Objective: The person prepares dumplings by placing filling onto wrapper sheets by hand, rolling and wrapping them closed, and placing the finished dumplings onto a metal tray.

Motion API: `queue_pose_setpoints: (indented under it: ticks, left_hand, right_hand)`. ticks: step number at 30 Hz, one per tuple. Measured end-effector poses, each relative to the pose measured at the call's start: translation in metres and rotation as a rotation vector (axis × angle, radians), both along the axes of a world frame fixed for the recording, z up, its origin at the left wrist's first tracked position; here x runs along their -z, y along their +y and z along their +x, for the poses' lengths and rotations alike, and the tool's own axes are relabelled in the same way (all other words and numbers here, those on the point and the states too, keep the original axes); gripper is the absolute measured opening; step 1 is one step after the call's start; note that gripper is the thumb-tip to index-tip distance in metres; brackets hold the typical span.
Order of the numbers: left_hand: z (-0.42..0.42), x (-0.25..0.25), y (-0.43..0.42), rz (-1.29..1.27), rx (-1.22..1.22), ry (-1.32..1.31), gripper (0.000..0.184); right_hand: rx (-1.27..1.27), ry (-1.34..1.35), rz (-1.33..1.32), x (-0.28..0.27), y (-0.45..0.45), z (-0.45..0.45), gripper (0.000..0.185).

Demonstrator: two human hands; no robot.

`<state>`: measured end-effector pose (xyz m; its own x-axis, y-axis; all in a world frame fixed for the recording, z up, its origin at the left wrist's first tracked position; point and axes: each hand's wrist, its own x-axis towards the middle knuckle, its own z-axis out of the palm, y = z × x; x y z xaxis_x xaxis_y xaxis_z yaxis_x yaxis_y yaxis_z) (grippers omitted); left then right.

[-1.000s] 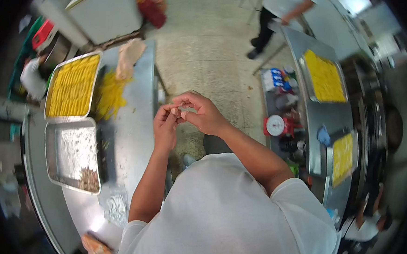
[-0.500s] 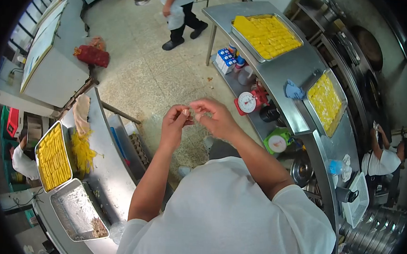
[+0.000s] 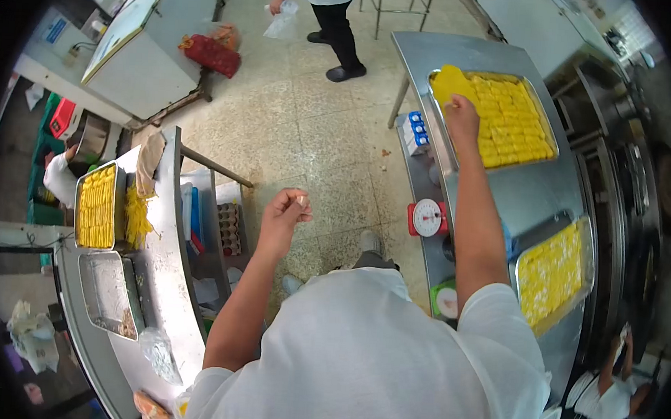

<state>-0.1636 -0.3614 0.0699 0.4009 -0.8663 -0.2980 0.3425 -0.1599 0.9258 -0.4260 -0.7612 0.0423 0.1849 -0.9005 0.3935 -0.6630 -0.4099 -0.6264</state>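
Note:
My right hand (image 3: 462,119) reaches out over the left side of a metal tray (image 3: 546,84) of yellow rolls (image 3: 514,120). Its fingers are closed at the lower edge of a flat yellow sheet (image 3: 454,83) covering the tray's corner; the contact itself is partly hidden. Held in front of my body above the floor, my left hand (image 3: 283,215) has its fingers curled in and the thumb pressed to them. A pale spot shows at the thumb tip, too small to identify.
The left counter bears a tray of yellow rolls (image 3: 97,214), yellow shreds (image 3: 137,214), a cloth (image 3: 150,164) and a used tray (image 3: 100,291). At right lie a floured yellow tray (image 3: 550,272) and, below, a red scale (image 3: 427,217). A person (image 3: 335,25) stands ahead.
My hands were together in front of me; the right has moved forward and right to the yellow sheet. My left hand stays in front. The view has turned, and the person ahead has shifted.

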Motion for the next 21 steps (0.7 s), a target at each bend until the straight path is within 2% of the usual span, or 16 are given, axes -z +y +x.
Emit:
queue_pose_setpoints:
  ticks: [5, 6, 8, 9, 11, 15, 17, 18, 19, 21]
  left_hand:
    - [-0.024, -0.01, -0.007, 0.051, -0.066, -0.076, 0.014]
    - [-0.024, -0.012, -0.006, 0.057, -0.069, -0.098, 0.014]
    - [-0.019, -0.005, 0.001, 0.072, -0.134, -0.082, 0.014]
    - [-0.018, -0.002, 0.006, 0.078, -0.167, -0.06, 0.014]
    - [-0.016, -0.002, 0.016, 0.099, -0.229, -0.048, 0.014]
    - [-0.011, -0.001, 0.025, 0.088, -0.328, -0.037, 0.015]
    - [-0.009, 0.001, 0.028, 0.084, -0.33, -0.048, 0.015]
    - [-0.006, 0.002, 0.028, 0.073, -0.325, -0.066, 0.016]
    - [-0.003, 0.003, 0.028, 0.069, -0.344, -0.06, 0.016]
    - [0.004, 0.005, 0.028, 0.071, -0.247, -0.251, 0.024]
  right_hand:
    - [0.176, 0.293, 0.023, 0.046, -0.131, -0.016, 0.058]
    - [0.144, 0.288, 0.022, 0.045, -0.145, -0.012, 0.058]
    - [0.163, 0.434, 0.292, 0.036, -0.149, -0.013, 0.067]
    - [0.143, 0.439, 0.297, 0.028, -0.142, -0.011, 0.067]
    - [0.201, 0.621, 0.25, 0.007, -0.126, -0.001, 0.06]
    - [0.21, 0.687, 0.163, 0.008, -0.125, -0.005, 0.05]
    - [0.095, 0.412, 0.169, 0.012, -0.128, -0.005, 0.032]
    - [0.079, 0.415, 0.159, 0.002, -0.115, 0.004, 0.032]
    - [-0.02, 0.357, 0.062, -0.016, -0.082, 0.02, 0.025]
    - [-0.27, 0.164, -0.178, -0.027, -0.005, 0.062, 0.011]
